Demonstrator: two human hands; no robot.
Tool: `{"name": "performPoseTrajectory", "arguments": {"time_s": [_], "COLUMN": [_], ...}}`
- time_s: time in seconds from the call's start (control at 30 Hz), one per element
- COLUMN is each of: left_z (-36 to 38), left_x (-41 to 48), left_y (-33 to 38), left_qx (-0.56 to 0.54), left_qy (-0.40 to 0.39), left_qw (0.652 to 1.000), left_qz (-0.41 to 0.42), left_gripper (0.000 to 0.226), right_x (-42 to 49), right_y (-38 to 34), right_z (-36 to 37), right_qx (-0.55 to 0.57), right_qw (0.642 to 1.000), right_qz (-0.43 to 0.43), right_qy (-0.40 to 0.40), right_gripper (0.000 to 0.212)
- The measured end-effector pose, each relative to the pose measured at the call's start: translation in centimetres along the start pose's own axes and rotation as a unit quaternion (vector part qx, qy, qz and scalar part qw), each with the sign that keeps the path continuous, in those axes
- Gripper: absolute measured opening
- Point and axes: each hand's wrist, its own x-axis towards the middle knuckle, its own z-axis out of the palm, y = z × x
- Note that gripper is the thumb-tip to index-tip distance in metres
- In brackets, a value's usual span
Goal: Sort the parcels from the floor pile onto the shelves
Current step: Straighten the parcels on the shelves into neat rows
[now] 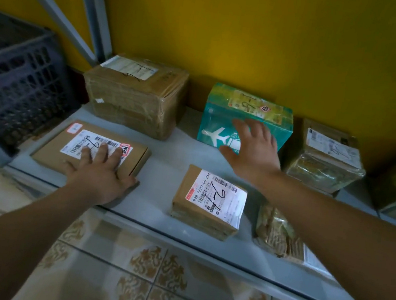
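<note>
My left hand (101, 177) presses flat, grip released, on a flat box (75, 143); my right hand (253, 150) spreads, released, before the teal box (221, 117).

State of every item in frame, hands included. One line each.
left hand: open, rests flat on the flat brown box
right hand: open, fingers spread, at the teal box; contact unclear
flat brown box: lying flat on the shelf, label up
teal box: upright at the back, sealed
large taped box: sealed, back left
small labelled box: flat, front centre, untouched
wrapped box: sealed, back right
dark crate: far left, contents not visible
</note>
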Motion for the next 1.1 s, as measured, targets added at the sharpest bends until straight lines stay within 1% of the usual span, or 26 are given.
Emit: {"name": "performPoseTrajectory", "arguments": {"time_s": [0.03, 0.1, 0.17, 0.27, 0.37, 0.5, 0.67, 0.73, 0.8, 0.87, 0.93, 1.0, 1.1], "left_z": [0.0, -0.1, -0.2, -0.3, 0.0, -0.2, -0.4, -0.6, -0.8, -1.1, -1.1, -0.7, -0.2], "left_x": [-0.1, -0.2, -0.2, -0.2, -0.3, -0.3, -0.4, -0.1, 0.6, 1.2, 1.7, 1.9, 1.8], "left_y": [0.0, 0.0, -0.1, -0.2, -0.2, -0.3, -0.5, -1.1, -2.3, -3.6, -4.6, -5.1, -5.1], "left_qx": [0.001, 0.008, 0.008, 0.003, 0.000, -0.004, -0.006, -0.009, -0.011, -0.009, -0.001, 0.006, 0.012], "left_qy": [0.001, 0.005, 0.020, 0.048, 0.051, 0.048, 0.050, 0.059, 0.054, 0.048, 0.049, 0.045, 0.052], "left_qw": [1.000, 1.000, 1.000, 0.999, 0.999, 0.999, 0.999, 0.998, 0.998, 0.998, 0.997, 0.997, 0.997], "left_qz": [0.001, -0.001, -0.001, 0.006, 0.006, 0.009, 0.013, 0.002, -0.022, -0.047, -0.060, -0.061, -0.064], "left_gripper": [0.092, 0.092, 0.090, 0.086, 0.086, 0.084, 0.083, 0.085, 0.091, 0.093, 0.092, 0.091, 0.092], "right_x": [1.5, 4.1, 5.6, 6.3, 6.3, 6.1, 6.0, 6.3, 6.9, 7.6, 8.4, 9.5, 11.0], "right_y": [0.3, 1.1, 1.8, 2.0, 1.7, 1.2, 0.5, -0.9, -3.4, -6.5, -9.7, -12.1, -14.1], "right_z": [-0.2, -0.2, 0.2, 0.7, 0.8, 1.0, 1.0, 0.6, 0.4, 0.6, 1.2, 2.2, 3.6], "right_qx": [-0.014, -0.030, -0.042, -0.048, -0.053, -0.052, -0.055, -0.063, -0.056, -0.022, 0.014, 0.035, 0.031], "right_qw": [0.999, 0.996, 0.991, 0.992, 0.993, 0.994, 0.994, 0.995, 0.998, 0.999, 0.996, 0.993, 0.991], "right_qz": [0.026, 0.086, 0.113, 0.110, 0.108, 0.091, 0.095, 0.073, 0.020, -0.045, -0.090, -0.110, -0.120], "right_qy": [0.011, -0.021, -0.050, -0.024, -0.012, -0.018, -0.015, -0.002, 0.014, 0.014, -0.001, -0.018, -0.047], "right_gripper": [0.072, 0.077, 0.074, 0.064, 0.061, 0.063, 0.071, 0.075, 0.078, 0.077, 0.075, 0.072, 0.064]}}
